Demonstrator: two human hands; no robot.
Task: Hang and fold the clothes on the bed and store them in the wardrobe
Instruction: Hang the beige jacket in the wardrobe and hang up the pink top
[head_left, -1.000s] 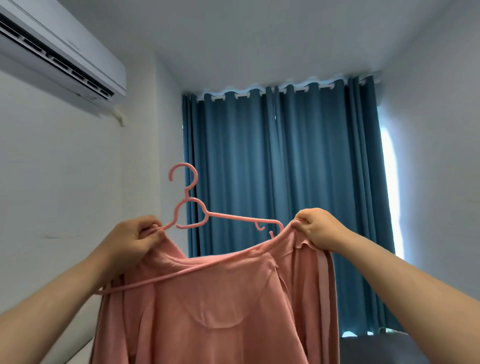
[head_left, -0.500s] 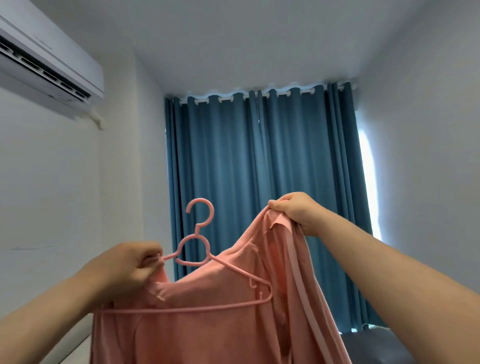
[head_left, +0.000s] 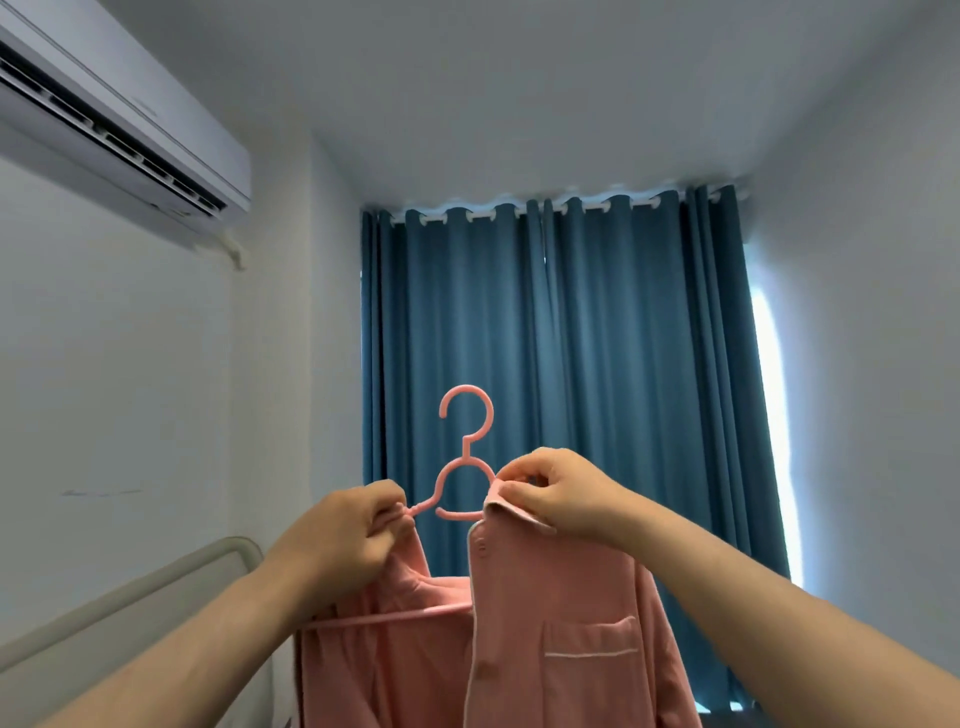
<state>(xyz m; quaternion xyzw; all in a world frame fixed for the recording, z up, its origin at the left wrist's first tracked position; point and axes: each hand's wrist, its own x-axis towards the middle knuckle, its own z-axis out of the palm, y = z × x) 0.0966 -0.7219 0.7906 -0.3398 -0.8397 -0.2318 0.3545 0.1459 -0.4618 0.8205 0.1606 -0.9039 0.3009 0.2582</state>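
Collar (head_left: 514, 506) of pink buttoned pyjama shirt (head_left: 571, 649) had swung inward, pinched by right hand (head_left: 563, 493); left hand (head_left: 345, 527) pinched pink plastic hanger (head_left: 464, 415) between them: seemingly nearly hung.

Pink button-front pajama shirt (head_left: 561, 634) with chest pocket, draped on upright pink plastic hanger (head_left: 464, 457), front open

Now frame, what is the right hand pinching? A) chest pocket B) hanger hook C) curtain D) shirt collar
D: the right hand pinches the collar of the pink shirt; the pink hanger has its hook free above.
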